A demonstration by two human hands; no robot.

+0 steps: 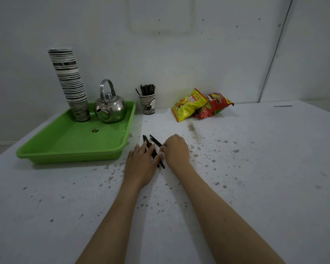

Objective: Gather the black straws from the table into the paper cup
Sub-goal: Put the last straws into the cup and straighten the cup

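Observation:
Several black straws (154,142) lie in a loose bunch on the white table, just right of the green tray's near corner. My left hand (141,164) rests on the bunch from the left, with fingers and thumb curled around a few of them. My right hand (176,151) presses in from the right, fingertips pinching the straws' middle. The straws' far ends stick out beyond both hands. A printed paper cup (148,104) stands at the back by the wall, holding several black straws upright.
A green tray (72,147) at the left holds a tall stack of paper cups (70,80) and a steel kettle (111,107). A yellow snack bag (188,104) and a red snack bag (214,105) lie at the back right. The table surface is speckled with dark spots.

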